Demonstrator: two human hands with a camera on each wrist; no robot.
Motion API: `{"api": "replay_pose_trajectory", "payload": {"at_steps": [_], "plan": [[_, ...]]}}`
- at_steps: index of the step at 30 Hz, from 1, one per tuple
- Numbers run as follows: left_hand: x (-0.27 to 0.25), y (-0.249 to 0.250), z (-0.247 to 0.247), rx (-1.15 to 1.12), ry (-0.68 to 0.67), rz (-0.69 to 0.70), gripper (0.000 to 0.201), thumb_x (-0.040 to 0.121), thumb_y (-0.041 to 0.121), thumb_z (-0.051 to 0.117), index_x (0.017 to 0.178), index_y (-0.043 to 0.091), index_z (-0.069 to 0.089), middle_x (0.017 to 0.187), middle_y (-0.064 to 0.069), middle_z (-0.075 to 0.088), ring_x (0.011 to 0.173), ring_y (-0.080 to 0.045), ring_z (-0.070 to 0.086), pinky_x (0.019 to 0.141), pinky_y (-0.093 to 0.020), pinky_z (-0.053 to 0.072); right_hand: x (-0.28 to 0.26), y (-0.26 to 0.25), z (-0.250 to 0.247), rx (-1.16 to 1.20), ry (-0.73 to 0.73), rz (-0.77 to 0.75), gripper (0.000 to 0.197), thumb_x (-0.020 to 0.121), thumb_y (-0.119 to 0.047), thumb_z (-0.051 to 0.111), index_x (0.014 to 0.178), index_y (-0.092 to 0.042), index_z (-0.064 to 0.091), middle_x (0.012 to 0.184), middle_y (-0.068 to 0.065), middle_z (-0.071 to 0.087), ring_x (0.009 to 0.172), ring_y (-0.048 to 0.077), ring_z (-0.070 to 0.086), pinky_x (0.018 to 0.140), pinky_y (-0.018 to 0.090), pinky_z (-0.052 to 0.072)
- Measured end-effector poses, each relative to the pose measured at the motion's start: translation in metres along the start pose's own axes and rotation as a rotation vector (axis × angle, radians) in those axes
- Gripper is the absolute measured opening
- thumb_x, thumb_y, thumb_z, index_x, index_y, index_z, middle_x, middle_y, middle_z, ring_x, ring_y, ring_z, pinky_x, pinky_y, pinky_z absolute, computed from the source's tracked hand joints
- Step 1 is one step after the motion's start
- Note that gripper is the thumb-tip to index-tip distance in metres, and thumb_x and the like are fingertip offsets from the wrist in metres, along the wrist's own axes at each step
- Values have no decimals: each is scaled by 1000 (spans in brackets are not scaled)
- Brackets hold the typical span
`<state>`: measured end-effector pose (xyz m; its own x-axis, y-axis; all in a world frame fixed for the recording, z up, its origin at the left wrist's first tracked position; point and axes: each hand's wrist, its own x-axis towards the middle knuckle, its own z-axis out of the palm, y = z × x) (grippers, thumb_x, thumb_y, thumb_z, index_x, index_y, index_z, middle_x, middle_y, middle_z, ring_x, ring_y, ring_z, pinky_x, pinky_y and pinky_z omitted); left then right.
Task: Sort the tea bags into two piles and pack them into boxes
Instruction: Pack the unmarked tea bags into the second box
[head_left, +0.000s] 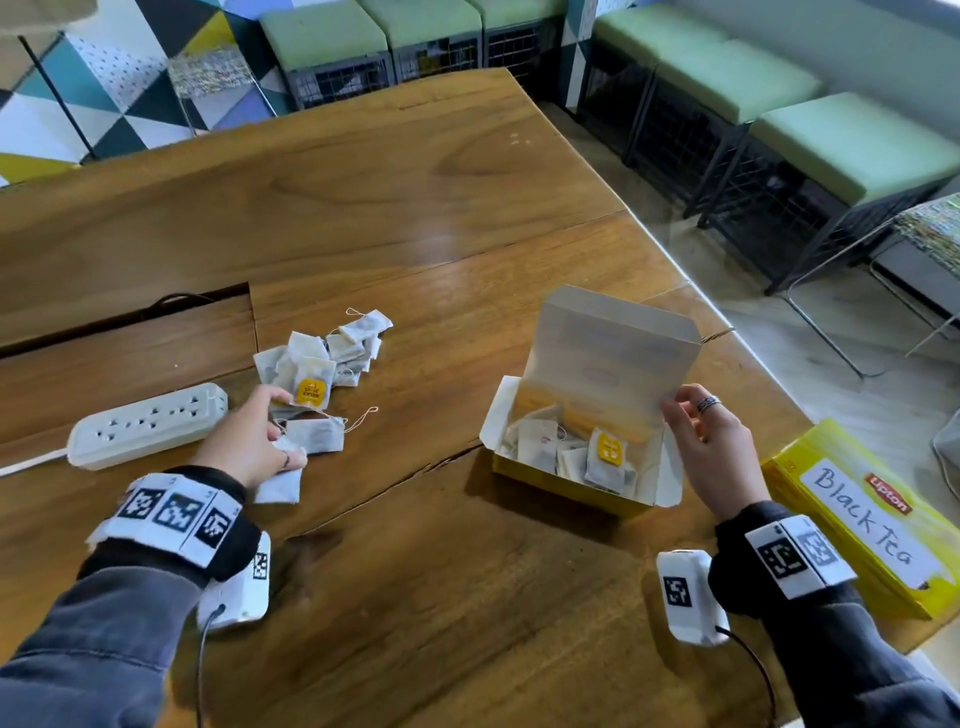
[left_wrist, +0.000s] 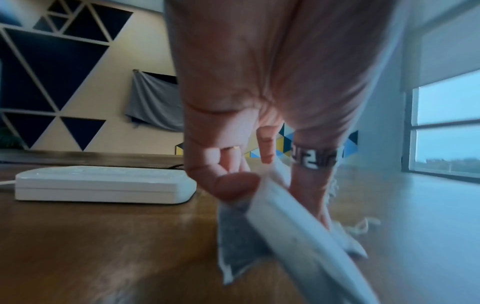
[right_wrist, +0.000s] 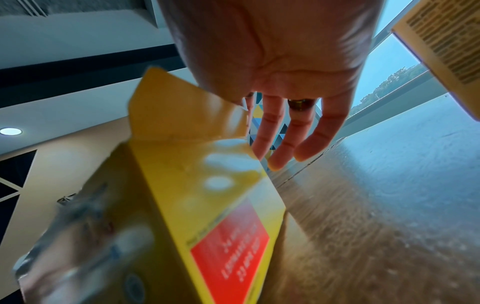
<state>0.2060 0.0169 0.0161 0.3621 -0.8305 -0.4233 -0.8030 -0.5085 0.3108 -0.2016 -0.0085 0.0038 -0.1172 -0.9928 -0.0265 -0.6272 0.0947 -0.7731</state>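
A loose pile of white tea bags (head_left: 324, 358), one with a yellow tag, lies left of centre on the wooden table (head_left: 415, 218). At the pile's near edge my left hand (head_left: 283, 441) pinches a few tea bags (left_wrist: 241, 236) between thumb and fingers, low over the wood. An open yellow box (head_left: 566, 483) right of centre holds several tea bags (head_left: 550, 452). Its lid (head_left: 608, 353) stands upright. My right hand (head_left: 675, 410) pinches the lid's right edge (right_wrist: 182, 111), with the other fingers (right_wrist: 283, 144) extended past it.
A closed yellow box labelled "Black Tea" (head_left: 857, 514) lies at the table's right edge, close to my right wrist. A white power strip (head_left: 145, 426) with its cable sits just left of my left hand. Green-cushioned stools (head_left: 779, 104) stand beyond the table.
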Motion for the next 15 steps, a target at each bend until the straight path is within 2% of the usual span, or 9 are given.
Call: {"api": "replay_pose_trajectory", "payload": {"at_steps": [3,6,8,10,15], "plan": [[-1,4,-13,-202,38,43,58,67,16,82,113,24,47,96,-4,57,91,-21,53,75,-32,39,0,1,0,4,9,3,8,96,-21,47,94,-19,54,87,8,61,76,23,52,58,24,39],[8,7,-11,-402,31,71,54,65,15,83,109,25,52,97,0,59,93,-18,56,79,-36,45,-1,1,2,7,17,12,8,97,-21,47,95,-18,54,88,8,60,79,25,53,63,27,37],[16,6,-1,-360,-9,77,54,65,11,82,110,23,54,106,-4,60,94,-20,57,87,-37,45,-2,0,2,10,21,18,8,97,-21,47,95,-18,53,88,8,60,80,25,53,62,27,37],[21,4,8,-291,-23,104,56,64,10,83,112,20,56,112,-5,59,95,-21,56,89,-36,44,-2,-1,2,11,23,24,7,96,-22,47,95,-18,53,89,8,60,80,25,53,62,26,38],[22,3,12,-92,-26,118,47,67,21,82,107,23,58,99,0,61,96,-19,57,82,-32,44,-2,0,0,-15,35,15,7,96,-21,47,92,-18,52,85,9,59,75,26,52,58,17,38]]}}
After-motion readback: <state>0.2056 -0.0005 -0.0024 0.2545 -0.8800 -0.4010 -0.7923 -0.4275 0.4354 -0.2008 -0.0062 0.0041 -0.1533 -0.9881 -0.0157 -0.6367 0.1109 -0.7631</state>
